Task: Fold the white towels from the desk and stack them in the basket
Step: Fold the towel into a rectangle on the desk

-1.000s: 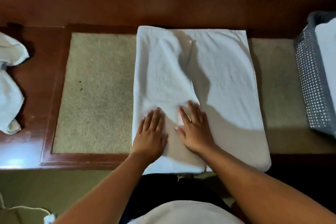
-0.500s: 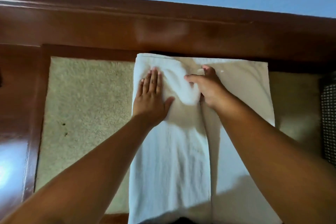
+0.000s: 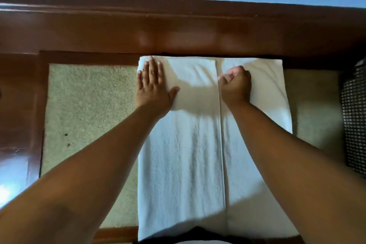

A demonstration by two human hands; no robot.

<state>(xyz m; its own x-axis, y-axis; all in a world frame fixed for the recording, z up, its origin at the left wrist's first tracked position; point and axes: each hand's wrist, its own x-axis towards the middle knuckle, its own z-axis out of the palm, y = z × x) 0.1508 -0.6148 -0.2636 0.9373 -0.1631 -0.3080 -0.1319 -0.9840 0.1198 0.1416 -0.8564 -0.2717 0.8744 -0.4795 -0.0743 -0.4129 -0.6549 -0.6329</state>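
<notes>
While the left hand [image 3: 153,83] lies flat, fingers straight and slightly spread, on the far left corner of the towel [image 3: 184,154], the right hand [image 3: 235,85] sits curled just right of the folded flap's edge. We can't tell if it pinches cloth or only knuckles it down.

Towel location: lengthwise on the beige mat [image 3: 89,115] on the desk [image 3: 178,31]. Its far end is against the raised wooden ledge, and its near end runs off the desk front. The left part is folded inward, with the flap edge running straight down the middle.

We read this as a lengthwise fold in progress, with the flap being set. To do it well:
- use the left palm as an anchor so the corner doesn't creep
- check that the flap edge is parallel to the towel's long side before pressing
- smooth from the far end toward us, pushing wrinkles out at the near end
- watch the overhang, since its weight may drag the fold askew

The basket [image 3: 354,125] is at the right edge, well apart from both hands. It is cut off by the frame and we can't see what's in it.
</notes>
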